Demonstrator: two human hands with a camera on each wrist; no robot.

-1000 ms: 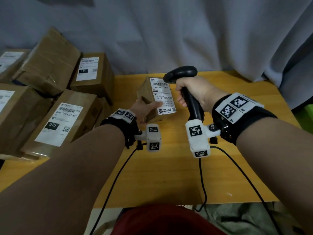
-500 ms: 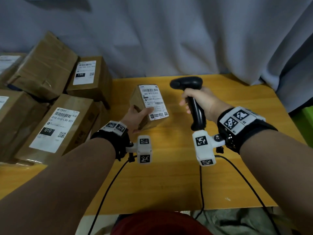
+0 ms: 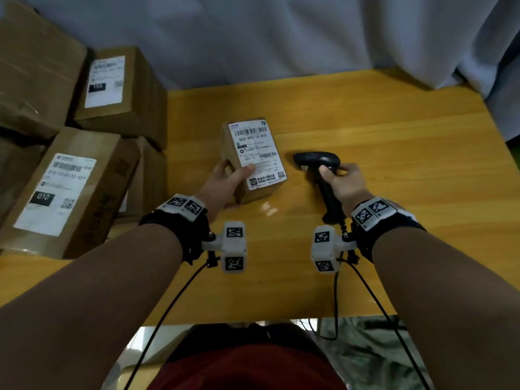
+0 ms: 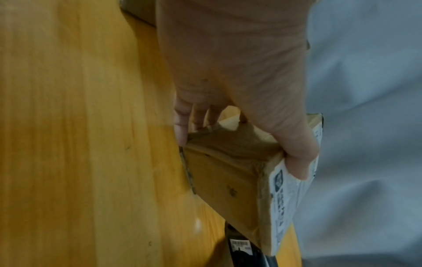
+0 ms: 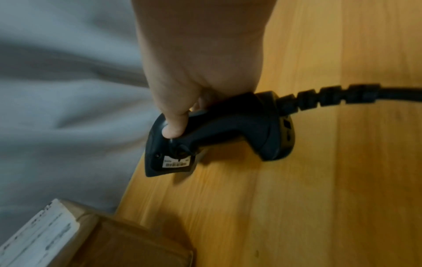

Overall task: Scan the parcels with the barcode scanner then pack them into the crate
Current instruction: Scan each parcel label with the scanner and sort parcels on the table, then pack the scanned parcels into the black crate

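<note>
Head view: my left hand [image 3: 225, 184] grips small brown cardboard parcel with white shipping label [image 3: 254, 159], thumb on label, near middle of yellow wooden tabletop [image 3: 394, 142]. My right hand [image 3: 344, 184] curls round black handheld barcode scanner [image 3: 318, 164], lying on tabletop beside parcel. Judge scan done, scanner being set down; next, carry parcel to crate. Crate not in view. Left fingers [image 4: 182, 124] partly hidden behind parcel; stacked parcels [image 3: 73, 190] at left edge cut off.

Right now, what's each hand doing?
Left hand grips small parcel. Right hand holds scanner down on table. No crate in view.
</note>
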